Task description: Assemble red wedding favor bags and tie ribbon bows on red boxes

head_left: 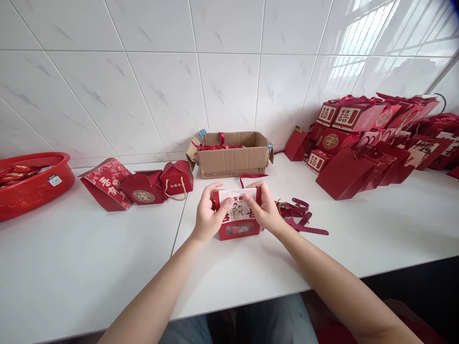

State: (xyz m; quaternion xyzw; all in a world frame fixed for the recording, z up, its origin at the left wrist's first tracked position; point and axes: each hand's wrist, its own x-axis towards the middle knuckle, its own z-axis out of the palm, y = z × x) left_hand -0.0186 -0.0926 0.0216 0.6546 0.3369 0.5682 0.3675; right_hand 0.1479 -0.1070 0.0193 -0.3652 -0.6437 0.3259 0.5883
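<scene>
Between my two hands a red and white gift box (239, 230) stands upright on the white table. Its front carries a printed couple and a small clear window with something red behind it. My left hand (212, 210) grips the left side, thumb on the printed front and fingers behind. On the right side my right hand (264, 206) holds it the same way. A red ribbon (253, 177) shows just behind the box's top. Several dark red straps (304, 224) lie loose beside my right hand.
An open cardboard box (233, 162) with red ribbon inside stands against the tiled wall. Three red gift boxes (145, 187) sit left of it. A red plastic basket (39, 184) of small packets is far left. Many stacked red gift boxes (353, 138) fill the right back.
</scene>
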